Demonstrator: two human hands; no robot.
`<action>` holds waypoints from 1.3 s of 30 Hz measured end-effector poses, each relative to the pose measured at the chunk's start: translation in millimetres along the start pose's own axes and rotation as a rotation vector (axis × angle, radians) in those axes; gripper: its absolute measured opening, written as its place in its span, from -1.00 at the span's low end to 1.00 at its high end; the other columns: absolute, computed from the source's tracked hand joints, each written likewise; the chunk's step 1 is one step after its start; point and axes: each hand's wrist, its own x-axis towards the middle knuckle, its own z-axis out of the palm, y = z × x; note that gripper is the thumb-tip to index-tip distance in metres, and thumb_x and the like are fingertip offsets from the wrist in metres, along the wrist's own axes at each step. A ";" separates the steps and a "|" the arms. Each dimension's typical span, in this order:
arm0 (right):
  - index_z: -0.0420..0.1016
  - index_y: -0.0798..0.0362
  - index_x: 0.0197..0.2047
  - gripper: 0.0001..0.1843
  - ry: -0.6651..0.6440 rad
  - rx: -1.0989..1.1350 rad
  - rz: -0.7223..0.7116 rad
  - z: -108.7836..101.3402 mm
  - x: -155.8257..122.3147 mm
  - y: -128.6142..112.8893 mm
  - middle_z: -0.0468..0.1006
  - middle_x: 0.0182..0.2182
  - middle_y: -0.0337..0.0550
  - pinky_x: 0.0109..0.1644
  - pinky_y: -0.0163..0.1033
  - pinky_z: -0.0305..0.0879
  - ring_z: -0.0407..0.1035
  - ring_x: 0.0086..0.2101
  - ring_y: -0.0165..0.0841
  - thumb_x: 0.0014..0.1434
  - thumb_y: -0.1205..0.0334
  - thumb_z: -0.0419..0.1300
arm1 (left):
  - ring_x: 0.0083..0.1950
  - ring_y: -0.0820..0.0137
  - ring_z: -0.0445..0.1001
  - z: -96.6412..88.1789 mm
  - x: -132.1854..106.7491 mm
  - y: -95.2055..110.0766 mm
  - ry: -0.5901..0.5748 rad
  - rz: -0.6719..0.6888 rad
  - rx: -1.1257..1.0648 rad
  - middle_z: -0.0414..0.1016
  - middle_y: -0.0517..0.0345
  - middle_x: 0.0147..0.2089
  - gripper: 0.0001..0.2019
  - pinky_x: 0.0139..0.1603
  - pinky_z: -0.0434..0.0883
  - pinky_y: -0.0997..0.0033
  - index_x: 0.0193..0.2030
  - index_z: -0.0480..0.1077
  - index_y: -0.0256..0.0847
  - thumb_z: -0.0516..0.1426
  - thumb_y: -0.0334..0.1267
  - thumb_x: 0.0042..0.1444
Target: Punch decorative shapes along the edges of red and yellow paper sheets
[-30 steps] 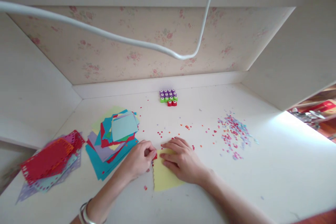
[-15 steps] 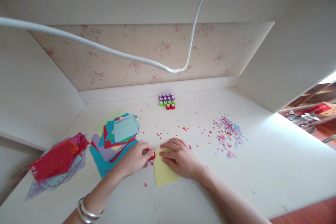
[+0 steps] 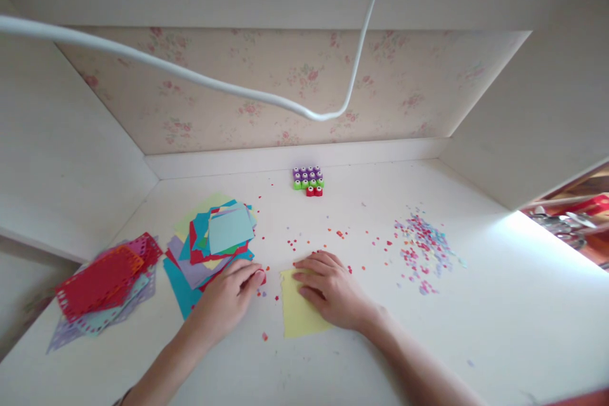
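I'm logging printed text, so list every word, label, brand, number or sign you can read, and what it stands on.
No text can be read.
Mini craft punches: small dark marks on their white tops, too small to make out.
Yellow paper under the right hand: no writing on the part that shows.
Floral wallpaper: flowers only.
Clutter at the far right edge: too blurred to tell.

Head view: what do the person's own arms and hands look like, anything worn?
The left hand and right hand wear no gloves. The left forearm and right forearm show no sleeves. A dark sliver of something edges the left forearm at the picture's bottom; too little shows to identify it.
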 end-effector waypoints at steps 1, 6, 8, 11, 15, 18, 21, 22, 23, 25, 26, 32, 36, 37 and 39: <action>0.54 -0.06 0.00 -0.77 -0.001 0.003 0.000 0.0 0.2 0.1 0.54 0.04 -0.13 0.23 0.01 0.17 0.33 0.07 -0.23 0.32 0.21 0.14 | -0.08 0.32 0.57 2.6 -3.2 -2.0 0.019 0.000 0.003 0.57 0.09 -0.04 -0.77 -0.04 0.52 0.34 -0.07 0.52 -0.08 0.10 -0.14 0.25; 0.50 -0.04 0.07 -0.73 0.051 0.071 0.014 -2.2 2.5 -2.5 0.55 0.01 -0.08 0.20 0.03 0.22 0.36 0.05 -0.21 0.35 0.21 0.11 | -0.09 0.29 0.58 15.0 -14.5 -3.3 0.116 -0.002 -0.024 0.56 0.08 -0.03 -0.74 -0.05 0.55 0.31 0.02 0.47 -0.09 0.16 -0.22 0.19; 0.45 -0.01 0.13 -0.68 0.089 0.133 0.019 -3.8 3.4 -6.6 0.53 0.02 -0.04 0.18 0.02 0.26 0.36 0.05 -0.21 0.34 0.20 0.12 | -0.19 0.33 0.59 19.4 -17.3 3.3 0.146 0.007 -0.089 0.59 0.11 -0.11 -0.64 -0.12 0.56 0.35 0.14 0.37 -0.09 0.16 -0.22 0.20; 0.34 0.01 0.23 -0.53 0.100 0.267 -0.007 -4.4 4.2 -15.6 0.49 0.07 -0.02 0.17 -0.07 0.32 0.35 0.07 -0.24 0.29 0.11 0.20 | -0.26 0.39 0.58 26.7 -19.6 18.9 0.129 0.072 -0.186 0.59 0.17 -0.15 -0.53 -0.16 0.57 0.42 0.27 0.23 -0.06 0.15 -0.21 0.23; 0.44 -0.02 0.15 -0.66 0.117 0.410 -0.038 -1.1 5.9 -24.3 0.54 0.02 -0.08 0.12 -0.23 0.38 0.41 0.03 -0.34 0.33 0.18 0.16 | -0.22 0.40 0.58 37.3 -15.6 35.0 0.133 0.154 -0.198 0.58 0.15 -0.11 -0.53 -0.13 0.55 0.45 0.30 0.18 -0.01 0.13 -0.20 0.26; 0.54 -0.02 0.01 -0.77 0.176 0.431 0.039 -2.3 7.3 -18.5 0.60 -0.09 -0.12 0.04 -0.26 0.43 0.48 -0.08 -0.36 0.34 0.20 0.15 | -0.23 0.41 0.57 41.8 -10.1 35.9 0.146 0.148 -0.188 0.58 0.13 -0.07 -0.53 -0.15 0.56 0.46 0.28 0.19 -0.04 0.15 -0.17 0.25; 0.58 -0.03 -0.07 -0.80 0.298 0.389 0.189 -10.0 6.0 4.2 0.62 -0.14 -0.12 -0.01 -0.20 0.45 0.51 -0.13 -0.30 0.30 0.14 0.19 | -0.12 0.38 0.57 40.7 -8.2 29.2 0.146 0.177 -0.141 0.56 0.11 -0.04 -0.71 -0.06 0.55 0.42 0.13 0.35 -0.07 0.12 -0.19 0.28; 0.59 -0.03 -0.08 -0.79 0.362 0.355 0.252 -13.5 4.6 15.6 0.62 -0.14 -0.10 0.00 -0.16 0.45 0.51 -0.12 -0.27 0.28 0.12 0.21 | -0.06 0.37 0.56 39.5 -8.6 26.2 0.137 0.211 -0.112 0.56 0.11 -0.03 -0.78 0.00 0.54 0.38 0.05 0.41 -0.07 0.09 -0.21 0.30; 0.59 -0.03 -0.08 -0.78 0.431 0.315 0.320 -17.2 2.5 28.5 0.62 -0.12 -0.08 0.01 -0.11 0.44 0.50 -0.10 -0.23 0.27 0.10 0.21 | -0.01 0.35 0.55 38.2 -9.3 23.2 0.120 0.254 -0.075 0.57 0.11 -0.03 -0.81 0.06 0.52 0.34 -0.01 0.46 -0.07 0.08 -0.24 0.30; 0.58 -0.01 -0.06 -0.74 0.535 0.230 0.458 -24.7 -3.4 56.5 0.60 -0.08 -0.04 0.05 -0.04 0.41 0.49 -0.07 -0.17 0.26 0.07 0.20 | 0.04 0.31 0.53 36.1 -11.0 18.8 0.072 0.339 0.011 0.58 0.12 -0.01 -0.80 0.12 0.50 0.26 -0.05 0.50 -0.07 0.07 -0.27 0.30; 0.56 -0.01 -0.04 -0.71 0.578 0.189 0.531 -28.2 -6.9 70.3 0.59 -0.07 -0.03 0.06 -0.03 0.40 0.49 -0.07 -0.16 0.24 0.06 0.20 | 0.06 0.28 0.52 35.6 -11.8 17.8 0.046 0.372 0.054 0.58 0.12 0.00 -0.79 0.13 0.49 0.22 -0.03 0.51 -0.07 0.08 -0.27 0.29; 0.45 -0.02 0.12 -0.56 0.590 0.009 0.829 -45.7 -26.0 121.5 0.59 -0.03 -0.07 0.08 -0.03 0.35 0.48 -0.03 -0.15 0.20 0.07 0.15 | 0.08 0.23 0.51 37.8 -12.3 23.7 0.012 0.467 0.200 0.58 0.16 0.04 -0.79 0.17 0.45 0.04 -0.05 0.53 -0.03 0.11 -0.28 0.25; 0.44 -0.03 0.13 -0.53 0.584 -0.049 0.898 -54.5 -30.7 128.5 0.61 -0.06 -0.08 0.07 -0.03 0.34 0.48 -0.03 -0.15 0.18 0.04 0.16 | 0.05 0.24 0.52 39.8 -12.8 24.7 0.053 0.432 0.214 0.58 0.14 0.02 -0.78 0.10 0.49 0.09 -0.02 0.51 -0.05 0.10 -0.28 0.26; 0.46 -0.02 0.11 -0.54 0.596 -0.068 0.914 -56.4 -31.5 129.5 0.62 -0.09 -0.08 0.06 -0.03 0.34 0.49 -0.05 -0.15 0.17 0.03 0.16 | 0.04 0.23 0.51 40.4 -13.1 24.0 0.061 0.422 0.220 0.57 0.14 0.01 -0.78 0.08 0.49 0.08 -0.02 0.51 -0.05 0.10 -0.27 0.26; 0.49 0.00 0.06 -0.56 0.613 -0.097 0.929 -59.6 -33.4 132.0 0.62 -0.11 -0.06 0.05 -0.04 0.34 0.49 -0.07 -0.15 0.17 0.02 0.15 | 0.04 0.23 0.51 42.0 -13.9 22.2 0.076 0.405 0.233 0.57 0.13 0.02 -0.78 0.06 0.49 0.07 -0.01 0.50 -0.04 0.11 -0.25 0.26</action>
